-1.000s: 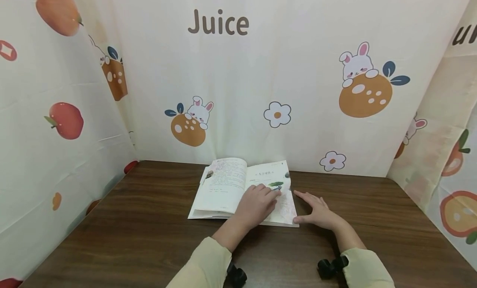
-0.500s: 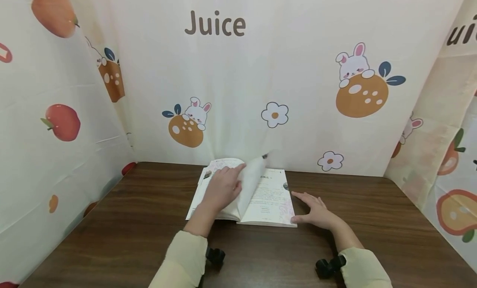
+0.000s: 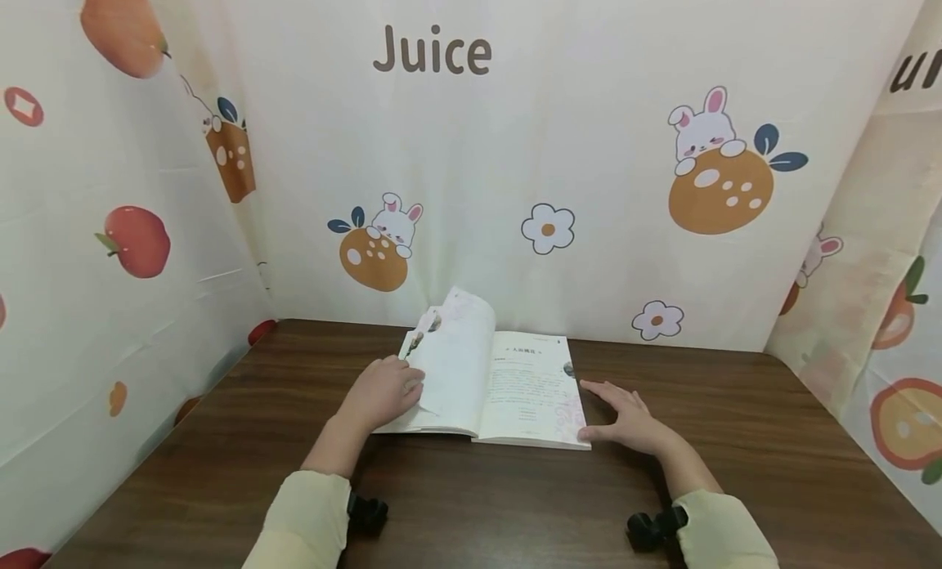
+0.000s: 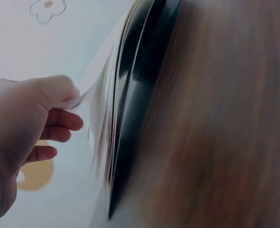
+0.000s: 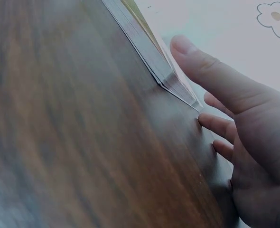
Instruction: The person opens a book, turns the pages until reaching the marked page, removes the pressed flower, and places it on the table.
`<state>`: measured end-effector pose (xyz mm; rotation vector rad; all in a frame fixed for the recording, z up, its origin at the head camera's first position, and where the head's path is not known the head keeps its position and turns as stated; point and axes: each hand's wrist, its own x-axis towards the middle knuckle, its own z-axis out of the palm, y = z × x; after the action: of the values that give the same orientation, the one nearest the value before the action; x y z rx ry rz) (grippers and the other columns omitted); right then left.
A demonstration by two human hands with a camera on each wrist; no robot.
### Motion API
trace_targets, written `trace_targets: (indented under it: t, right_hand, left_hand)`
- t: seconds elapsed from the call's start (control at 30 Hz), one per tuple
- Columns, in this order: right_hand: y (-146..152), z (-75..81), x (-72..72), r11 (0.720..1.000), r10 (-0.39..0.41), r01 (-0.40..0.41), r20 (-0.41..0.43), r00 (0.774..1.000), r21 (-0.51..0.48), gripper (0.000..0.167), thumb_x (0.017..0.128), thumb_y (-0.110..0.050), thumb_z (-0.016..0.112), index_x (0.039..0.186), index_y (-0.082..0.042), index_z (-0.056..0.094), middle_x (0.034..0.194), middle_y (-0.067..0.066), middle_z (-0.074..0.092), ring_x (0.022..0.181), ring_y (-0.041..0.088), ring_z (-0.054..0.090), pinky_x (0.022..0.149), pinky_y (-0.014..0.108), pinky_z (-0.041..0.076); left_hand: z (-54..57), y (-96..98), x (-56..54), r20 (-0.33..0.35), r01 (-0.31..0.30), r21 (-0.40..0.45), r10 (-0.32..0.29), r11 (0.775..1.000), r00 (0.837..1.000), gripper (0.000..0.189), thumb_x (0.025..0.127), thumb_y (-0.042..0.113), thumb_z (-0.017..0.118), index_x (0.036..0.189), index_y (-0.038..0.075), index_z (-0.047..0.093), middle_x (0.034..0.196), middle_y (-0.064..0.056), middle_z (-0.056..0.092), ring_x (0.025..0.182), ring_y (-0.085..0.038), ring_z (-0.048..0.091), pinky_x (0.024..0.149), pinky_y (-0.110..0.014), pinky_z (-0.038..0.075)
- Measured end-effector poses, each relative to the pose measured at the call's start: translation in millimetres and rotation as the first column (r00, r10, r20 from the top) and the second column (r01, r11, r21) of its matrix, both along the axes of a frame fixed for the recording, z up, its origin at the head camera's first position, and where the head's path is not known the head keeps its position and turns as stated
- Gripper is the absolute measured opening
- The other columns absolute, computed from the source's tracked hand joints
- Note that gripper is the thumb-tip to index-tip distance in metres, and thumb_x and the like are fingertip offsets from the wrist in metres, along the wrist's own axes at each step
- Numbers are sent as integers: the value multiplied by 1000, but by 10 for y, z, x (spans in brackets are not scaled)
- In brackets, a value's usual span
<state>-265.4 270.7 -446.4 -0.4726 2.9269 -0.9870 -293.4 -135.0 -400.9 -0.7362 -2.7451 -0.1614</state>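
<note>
An open book [image 3: 528, 393] lies on the table, its right page printed with text and a pink pattern at the lower corner. A turned page [image 3: 459, 365], mostly blank and white, curves up over the left half. At that page's left edge is my left hand [image 3: 383, 393]; in the left wrist view its thumb and forefinger pinch the page edge [image 4: 93, 76], with the other fingers curled below. My right hand [image 3: 625, 418] rests at the book's right side with fingers spread. In the right wrist view its thumb [image 5: 204, 61] lies over the book's lower right corner.
Dark wood-grain table [image 3: 221, 438] surrounds the book. Behind it hangs a white curtain [image 3: 471, 144] printed with fruit, rabbits and flowers, and more curtain closes off both sides. A black wrist device [image 3: 365, 513] sits under the left sleeve, another [image 3: 651, 530] under the right.
My left hand has moved leftward from the right page across the book, carrying a page over to the left half. A new text page shows on the right. The right hand has stayed in place.
</note>
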Motion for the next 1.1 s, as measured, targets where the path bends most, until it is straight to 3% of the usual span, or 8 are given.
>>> trace_targets:
  t: [0.33,0.5,0.6,0.67,0.73,0.87,1.0,1.1]
  right_hand:
    - [-18,21,10,1000,5,-5,-6,1000,6,83,71,-44,75,138,-8,41,141,27,33,131,46,19,101,64,-1]
    - [-12,23,17,1000,0,0,-4,1000,10,83,72,-45,74,138,-7,41,141,27,32,131,46,19,101,64,-1]
    - [-7,12,18,1000,-1,1,3,1000,-5,83,72,-45,74,138,-8,41,141,26,33,132,46,19,101,64,-1]
    - [-4,3,12,1000,10,-10,4,1000,-10,82,72,-45,74,138,-10,42,142,25,33,132,46,19,101,64,-2]
    - [-4,0,8,1000,21,-21,5,1000,-18,79,72,-45,74,138,-12,44,142,23,34,132,45,18,101,65,-2]
    - [-2,2,1,999,49,-49,5,999,-14,72,72,-44,74,133,-14,51,143,20,34,133,46,15,100,64,-4]
    - [2,7,-3,998,55,-55,16,998,-8,68,72,-45,74,130,-14,55,143,20,34,133,47,13,101,63,-5]
    - [11,7,-8,999,49,-49,23,999,-4,69,71,-45,75,129,-14,55,144,19,33,133,47,13,101,63,-5]
  left_hand:
    - [-235,-263,-112,174,-32,153,4,988,985,9,83,24,69,81,17,74,82,7,59,81,-14,53,75,-34,44]
    - [-273,-246,-143,169,57,124,-78,991,982,42,81,17,68,122,18,60,127,-6,51,119,-28,42,92,-52,35]
    - [-268,-186,-132,252,120,100,-142,988,957,59,84,6,55,140,22,42,146,-3,35,135,-31,24,98,-59,25]
    - [-273,-154,-121,314,109,80,-128,991,941,57,88,4,48,140,24,42,145,3,36,136,-28,23,100,-57,23]
    - [-276,-133,-105,355,65,75,-88,995,931,49,92,8,44,138,26,46,141,6,42,135,-25,27,102,-54,21]
    - [-275,-112,-85,328,15,23,-22,1000,944,39,96,27,45,135,28,49,132,0,50,125,-27,38,100,-51,25]
    - [-264,-72,-67,292,19,-36,-8,999,956,53,90,57,45,135,30,49,121,-5,51,112,-26,43,92,-50,32]
    - [-258,-31,-52,286,10,-45,4,999,958,62,83,68,44,132,30,53,117,-5,50,109,-24,43,88,-47,34]
